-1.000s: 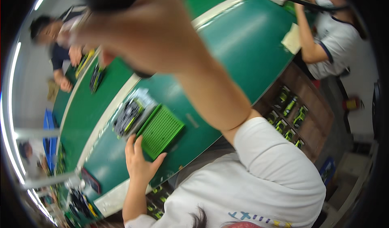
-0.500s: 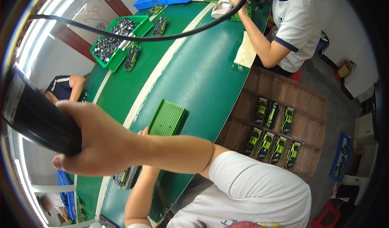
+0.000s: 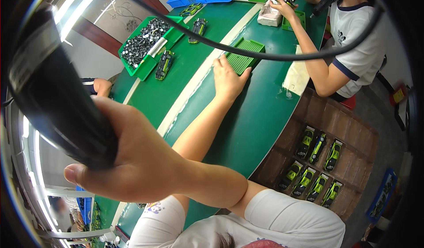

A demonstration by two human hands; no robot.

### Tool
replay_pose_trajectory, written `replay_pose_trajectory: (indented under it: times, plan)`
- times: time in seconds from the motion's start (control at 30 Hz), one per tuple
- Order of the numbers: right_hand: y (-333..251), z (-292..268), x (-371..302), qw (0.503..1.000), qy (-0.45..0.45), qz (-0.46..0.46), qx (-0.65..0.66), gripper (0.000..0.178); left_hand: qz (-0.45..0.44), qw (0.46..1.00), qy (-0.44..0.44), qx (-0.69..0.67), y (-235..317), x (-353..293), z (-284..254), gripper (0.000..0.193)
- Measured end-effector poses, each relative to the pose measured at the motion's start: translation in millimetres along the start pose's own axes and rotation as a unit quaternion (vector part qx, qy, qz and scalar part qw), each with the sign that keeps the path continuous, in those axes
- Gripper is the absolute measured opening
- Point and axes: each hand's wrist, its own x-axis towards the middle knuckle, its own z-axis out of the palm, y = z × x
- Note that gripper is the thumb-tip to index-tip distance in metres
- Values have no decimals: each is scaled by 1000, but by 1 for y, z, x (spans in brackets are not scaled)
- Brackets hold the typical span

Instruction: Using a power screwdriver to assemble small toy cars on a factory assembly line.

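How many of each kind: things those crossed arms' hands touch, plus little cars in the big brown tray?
Black tool in the right hand: 1
Green tray at the left hand: 1
Little cars in the brown tray: 7
Total: 9

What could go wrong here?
The black cable cuts across the view of the green tray; it might snag, though its depth is unclear.
The right hand holds a black tool, its forearm crossing in front of the left arm; a bump could jostle the tray in the left hand.

Tool [image 3: 66,102] blk; tray [image 3: 242,63] brt grn; cars [image 3: 304,182] blk w/ lime; tabletop [image 3: 247,120] dk grn.
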Motion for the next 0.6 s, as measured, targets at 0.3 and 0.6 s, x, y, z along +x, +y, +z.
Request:
replay_pose_trajectory:
  times: [0.3,0.6]
  plan:
    - [9,-34,9,980,41,-164,-106,27,26,998,-7,-55,-43,24,11,94]
    - [-12,-72,17,997,-26,38,-64,23,2,998,-35,-52,15,-41,103,70]
